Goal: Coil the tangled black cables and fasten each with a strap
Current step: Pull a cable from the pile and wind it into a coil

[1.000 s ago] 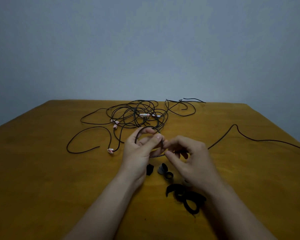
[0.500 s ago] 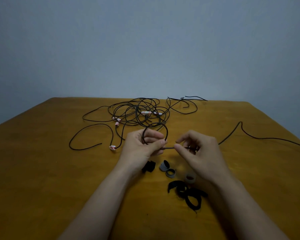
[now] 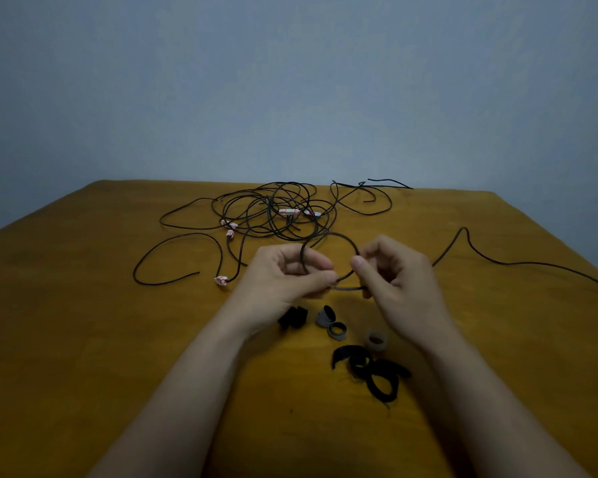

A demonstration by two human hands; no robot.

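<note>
Several straps (image 3: 377,374) lie nearest us on the table (image 3: 83,339), the black ones in a heap and the grey ones rolled just beyond, none yet in use. Above them our two hands work on a first coil. The left hand (image 3: 290,277) pinches a small loop (image 3: 329,233) of one cable (image 3: 518,263) between thumb and curled fingers. The right hand (image 3: 397,281), fingers also curled, pinches the same cable at the loop's lower right. From there the cable runs off toward the table's right edge. We judge the coiling barely begun, with about one turn made. Next we must draw in slack with the right hand and lay it evenly onto the loop. Farther back the tangle (image 3: 273,215) sits unsorted near the far edge.
</note>
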